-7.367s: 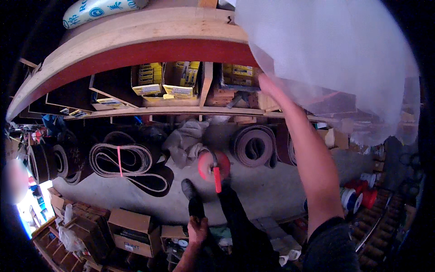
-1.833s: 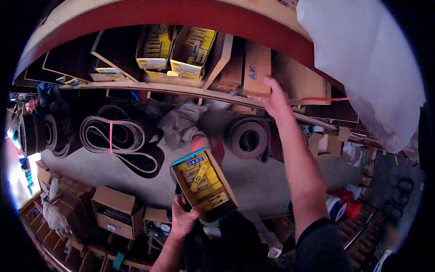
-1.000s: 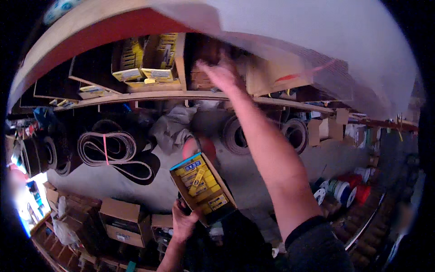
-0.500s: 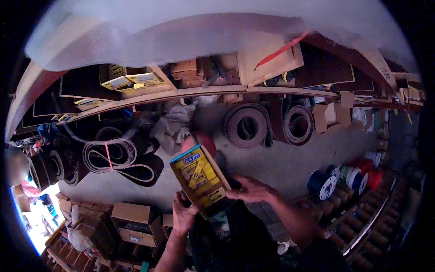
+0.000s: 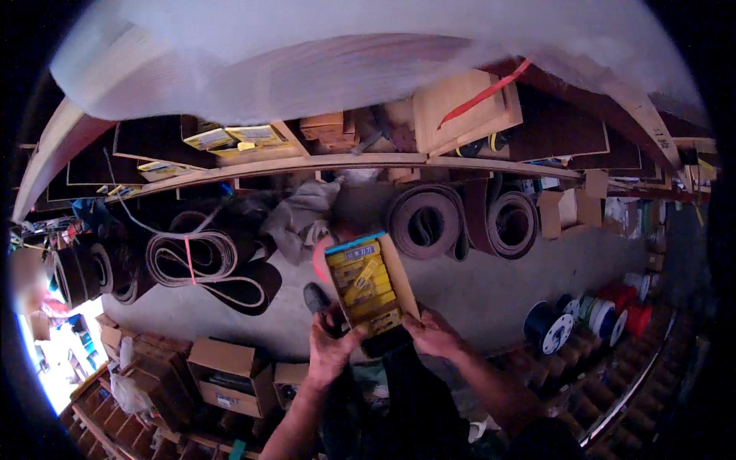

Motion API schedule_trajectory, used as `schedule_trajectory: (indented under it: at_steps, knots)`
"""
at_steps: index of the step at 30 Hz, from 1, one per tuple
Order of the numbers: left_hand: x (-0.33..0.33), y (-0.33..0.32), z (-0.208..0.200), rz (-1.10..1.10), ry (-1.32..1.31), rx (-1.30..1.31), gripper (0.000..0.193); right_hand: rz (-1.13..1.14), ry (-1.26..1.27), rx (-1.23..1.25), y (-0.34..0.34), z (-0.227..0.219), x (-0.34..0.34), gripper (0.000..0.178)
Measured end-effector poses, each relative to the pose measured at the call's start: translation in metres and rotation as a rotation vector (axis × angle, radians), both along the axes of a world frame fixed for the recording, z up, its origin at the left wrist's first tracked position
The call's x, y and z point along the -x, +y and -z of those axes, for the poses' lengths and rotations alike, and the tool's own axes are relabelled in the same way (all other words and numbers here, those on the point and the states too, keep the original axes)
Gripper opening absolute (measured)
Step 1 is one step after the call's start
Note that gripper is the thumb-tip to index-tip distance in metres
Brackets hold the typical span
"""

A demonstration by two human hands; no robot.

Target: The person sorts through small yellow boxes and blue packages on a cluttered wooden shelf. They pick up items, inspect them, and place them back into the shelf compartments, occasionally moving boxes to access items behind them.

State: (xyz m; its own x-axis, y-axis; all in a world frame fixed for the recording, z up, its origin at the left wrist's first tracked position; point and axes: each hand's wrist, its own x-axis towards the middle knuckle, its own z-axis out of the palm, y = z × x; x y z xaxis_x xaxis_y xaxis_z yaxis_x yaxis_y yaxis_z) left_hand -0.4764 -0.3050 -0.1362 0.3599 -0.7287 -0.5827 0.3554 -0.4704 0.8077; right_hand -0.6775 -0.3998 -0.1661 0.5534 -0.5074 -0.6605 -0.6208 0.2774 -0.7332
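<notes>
An open cardboard box with a blue top edge is held between my two hands in the middle of the view. Several small yellow packs fill it in a stack, and one lies slanted on top of the others. My left hand grips the near left corner, thumb along the side. My right hand is closed on the near right corner, its fingertips partly hidden by the box wall.
Rolled brown abrasive belts stand on the floor ahead, with more rolls at left. Wooden shelving spans the far side. Spools stand at right, cardboard boxes at near left. A dark shoe shows beside the box.
The box has moved right and slightly away, and it sits straighter now. Both hands have moved with it, and my right hand has shifted to its near right corner.
</notes>
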Motion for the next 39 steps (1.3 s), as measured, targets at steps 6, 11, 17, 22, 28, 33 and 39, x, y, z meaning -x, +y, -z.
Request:
schedule_trajectory:
  at_steps: [6, 11, 17, 22, 28, 33, 39]
  knots:
    - [0.000, 0.006, 0.003, -0.249, 0.025, -0.116, 0.030, 0.083, -0.039, 0.036, -0.008, 0.031, -0.003, 0.033]
    - [-0.003, 0.042, 0.008, -0.043, -0.064, -0.173, 0.039, 0.304, -0.034, -0.150, -0.038, -0.012, -0.040, 0.037]
    - [0.011, 0.083, 0.018, 0.150, -0.272, -0.144, 0.033, 0.442, -0.054, -0.261, -0.051, -0.006, -0.042, 0.043]
    - [0.006, 0.073, 0.002, 0.081, -0.135, -0.177, 0.024, 0.463, -0.056, -0.162, -0.103, -0.017, -0.063, 0.050]
    - [-0.007, 0.074, -0.013, -0.186, 0.222, -0.250, 0.017, 0.478, -0.230, 0.086, -0.199, -0.065, -0.153, 0.052]
    - [-0.008, 0.088, -0.004, -0.294, 0.226, -0.190, 0.015, 0.511, -0.280, 0.065, -0.269, -0.062, -0.209, 0.057]
    - [-0.014, 0.108, 0.002, -0.413, 0.394, -0.094, 0.012, 0.450, -0.368, 0.043, -0.272, -0.058, -0.223, 0.072]
